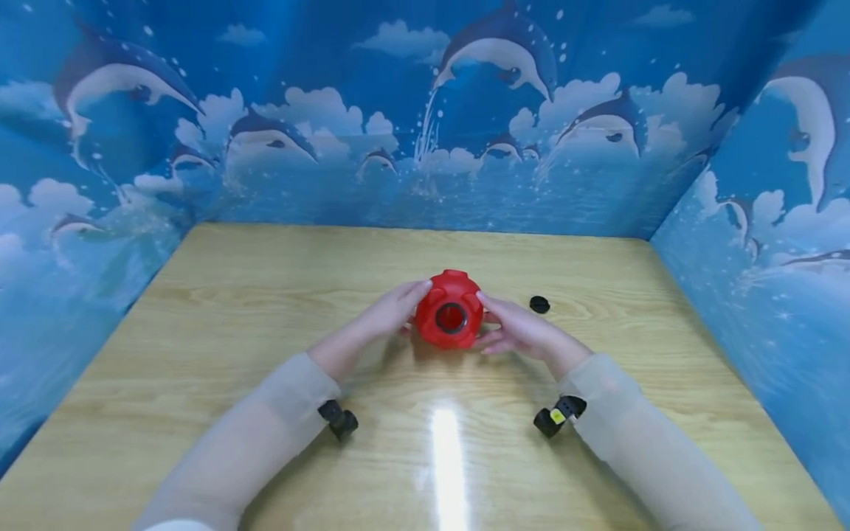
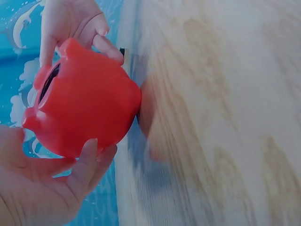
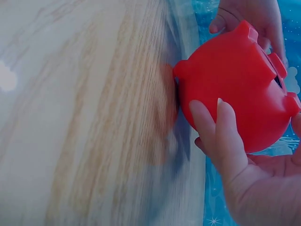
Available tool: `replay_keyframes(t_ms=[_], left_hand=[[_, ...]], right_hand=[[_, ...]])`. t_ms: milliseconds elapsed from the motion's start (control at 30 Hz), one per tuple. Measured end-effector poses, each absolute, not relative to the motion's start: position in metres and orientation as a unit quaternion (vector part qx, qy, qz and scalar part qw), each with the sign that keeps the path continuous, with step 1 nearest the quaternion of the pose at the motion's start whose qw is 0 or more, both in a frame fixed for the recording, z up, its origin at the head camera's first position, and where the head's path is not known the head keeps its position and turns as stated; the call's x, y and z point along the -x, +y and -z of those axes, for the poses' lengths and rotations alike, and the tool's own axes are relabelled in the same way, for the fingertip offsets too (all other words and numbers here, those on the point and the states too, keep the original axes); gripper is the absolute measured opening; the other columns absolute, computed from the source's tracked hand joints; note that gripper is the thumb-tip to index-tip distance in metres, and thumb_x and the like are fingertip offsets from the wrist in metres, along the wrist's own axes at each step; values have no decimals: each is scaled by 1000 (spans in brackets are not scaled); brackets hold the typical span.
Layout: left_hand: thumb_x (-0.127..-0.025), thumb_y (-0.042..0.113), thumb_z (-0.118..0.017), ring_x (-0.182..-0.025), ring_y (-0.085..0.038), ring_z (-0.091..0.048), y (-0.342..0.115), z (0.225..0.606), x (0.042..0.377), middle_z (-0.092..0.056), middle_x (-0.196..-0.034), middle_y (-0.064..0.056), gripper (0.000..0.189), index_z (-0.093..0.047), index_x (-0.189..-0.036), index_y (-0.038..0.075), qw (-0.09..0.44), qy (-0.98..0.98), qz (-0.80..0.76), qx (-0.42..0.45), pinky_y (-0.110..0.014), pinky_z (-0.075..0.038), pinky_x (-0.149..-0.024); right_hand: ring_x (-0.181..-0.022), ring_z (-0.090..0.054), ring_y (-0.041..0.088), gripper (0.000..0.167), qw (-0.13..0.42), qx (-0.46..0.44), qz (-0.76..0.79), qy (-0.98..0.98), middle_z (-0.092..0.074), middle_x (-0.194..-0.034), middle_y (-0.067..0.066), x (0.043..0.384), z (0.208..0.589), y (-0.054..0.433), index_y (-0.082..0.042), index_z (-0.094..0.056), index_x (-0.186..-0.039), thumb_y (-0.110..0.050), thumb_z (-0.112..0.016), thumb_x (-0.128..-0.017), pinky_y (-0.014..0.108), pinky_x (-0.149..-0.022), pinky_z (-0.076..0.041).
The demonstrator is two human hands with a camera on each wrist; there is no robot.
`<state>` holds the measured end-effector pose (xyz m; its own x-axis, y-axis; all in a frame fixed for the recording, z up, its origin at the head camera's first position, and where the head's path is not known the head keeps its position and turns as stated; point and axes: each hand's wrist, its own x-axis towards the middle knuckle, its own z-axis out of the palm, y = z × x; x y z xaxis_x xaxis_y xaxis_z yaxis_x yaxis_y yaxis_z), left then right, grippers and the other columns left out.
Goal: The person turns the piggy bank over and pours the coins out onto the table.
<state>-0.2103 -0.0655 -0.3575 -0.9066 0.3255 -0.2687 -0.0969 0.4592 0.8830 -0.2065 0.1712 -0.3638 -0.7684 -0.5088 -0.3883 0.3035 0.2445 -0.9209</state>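
Observation:
A glossy red piggy bank (image 1: 432, 321) with a round body and stubby feet sits upturned near the middle of the table. Its dark-rimmed round opening (image 1: 451, 318) faces up toward the head camera. My left hand (image 1: 395, 308) holds it from the left, thumb near the top and fingers curved along the side. From the right, my right hand (image 1: 521, 330) grips the opposite side, its thumb close to a foot. In both wrist views the body's lower side lies against the wood. A small black round cap (image 1: 540, 304) lies to the right, beyond my right hand.
The wooden table (image 1: 265, 295) reaches back to a blue dolphin-printed curtain (image 1: 345, 177), which also hangs at both sides. Small black wrist cameras (image 1: 339, 420) sit at my sleeve cuffs. A bright light reflection shows on the tabletop in front.

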Motion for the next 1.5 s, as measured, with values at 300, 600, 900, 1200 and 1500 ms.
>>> replay_keyframes(t_ms=[300,600,900,1200,1500], left_hand=[[-91,62,-38,-67,-26,-61,-68,356,219,-49,-124,-15,67,-42,-138,14,344,767,-541,-9,-31,-54,-59],[-94,53,-42,-67,-23,-57,-64,356,219,-50,-119,-9,57,-42,-135,14,329,763,-556,-33,-34,-54,-65],[-92,47,-51,-108,-25,-53,-63,355,219,-48,-130,-8,64,-32,-142,11,317,748,-577,-82,-35,-53,-78],[-95,40,-49,-108,-27,-56,-67,356,218,-47,-133,-11,61,-29,-145,12,331,736,-580,-109,-37,-52,-82],[-96,37,-49,-110,-26,-54,-71,358,217,-47,-133,-9,59,-26,-145,14,342,732,-574,-136,-36,-50,-86]], right_hand=[[-96,-64,29,66,343,62,617,705,-39,-140,24,205,364,173,-5,-28,-145,-50,-36,-97,33,-73,-54],[-98,-63,30,66,346,66,616,705,-32,-145,20,206,360,173,-4,-26,-144,-49,-37,-98,34,-73,-54],[-100,-61,33,73,324,49,599,731,-35,-143,18,207,356,166,-6,-29,-145,-57,-35,-94,40,-78,-53],[-93,-64,31,69,315,58,586,744,-44,-136,19,205,352,162,-5,-33,-142,-55,-34,-96,41,-78,-53],[-90,-65,28,69,296,54,591,748,-48,-131,20,202,354,160,-2,-31,-142,-52,-40,-95,40,-78,-53]])
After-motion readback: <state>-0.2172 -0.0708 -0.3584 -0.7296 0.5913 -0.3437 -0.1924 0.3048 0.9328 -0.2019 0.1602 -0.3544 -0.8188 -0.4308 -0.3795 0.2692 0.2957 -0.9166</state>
